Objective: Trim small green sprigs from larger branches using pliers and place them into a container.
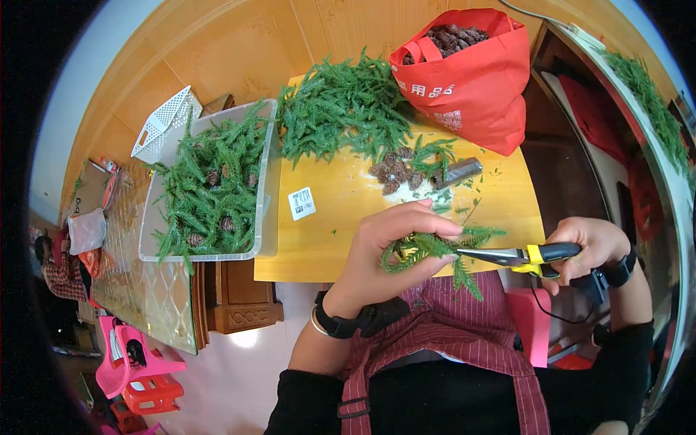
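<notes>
My left hand (388,250) is closed around a green artificial pine sprig (420,250), pinching it between thumb and fingers above the table's front edge. In my right hand (591,250) are long-nose pliers (511,256) with black and yellow handles. Their tips reach the sprig beside my left thumb; whether the jaws grip a stem I cannot tell. Beyond my hands, several brown pine cones (391,174) lie on the yellow table (319,239), next to a dark cylinder (462,171) and loose green bits.
A clear plastic bin (268,188) at the left holds green sprigs with pine cones among them. Behind the table's middle lies a heap of green sprigs (344,109). A red bag (471,94) full of pine cones stands at the back right. A white label (301,204) lies near the bin.
</notes>
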A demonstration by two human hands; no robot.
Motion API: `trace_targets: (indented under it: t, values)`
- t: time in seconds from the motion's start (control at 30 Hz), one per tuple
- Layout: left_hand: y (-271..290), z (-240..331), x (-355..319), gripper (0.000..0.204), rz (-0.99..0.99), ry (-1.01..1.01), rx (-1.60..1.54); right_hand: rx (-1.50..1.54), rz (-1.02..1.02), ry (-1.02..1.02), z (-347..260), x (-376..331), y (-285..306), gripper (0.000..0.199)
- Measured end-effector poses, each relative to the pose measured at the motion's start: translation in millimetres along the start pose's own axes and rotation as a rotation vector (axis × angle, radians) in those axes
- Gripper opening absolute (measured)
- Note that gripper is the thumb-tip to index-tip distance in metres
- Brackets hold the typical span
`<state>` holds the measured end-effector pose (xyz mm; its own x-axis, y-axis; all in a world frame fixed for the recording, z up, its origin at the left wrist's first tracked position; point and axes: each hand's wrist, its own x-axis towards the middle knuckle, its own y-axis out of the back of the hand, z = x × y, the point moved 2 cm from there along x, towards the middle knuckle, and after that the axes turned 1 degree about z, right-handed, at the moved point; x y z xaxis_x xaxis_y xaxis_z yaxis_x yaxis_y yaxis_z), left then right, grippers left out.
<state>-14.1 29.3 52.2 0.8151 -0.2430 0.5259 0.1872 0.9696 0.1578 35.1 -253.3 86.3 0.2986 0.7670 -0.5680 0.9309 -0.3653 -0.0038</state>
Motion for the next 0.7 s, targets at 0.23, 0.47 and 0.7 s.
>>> trace_targets:
  t: [0.23,0.47,0.7]
  values:
    - [-2.5,2.9,2.3,0.021,-0.098,-0.064,-0.038,0.574,-0.377,0.059,11.9,6.2,4.7,0.032]
    - [5.5,2.8,-0.5,0.018,0.083,-0.030,0.032,-0.129,-0.036,0.234,-19.3,5.5,-15.7,0.026]
    - [9.3,5.2,-1.1,0.019,0.059,-0.060,0.031,0.056,-0.046,0.231,-22.7,-4.9,-25.3,0.027]
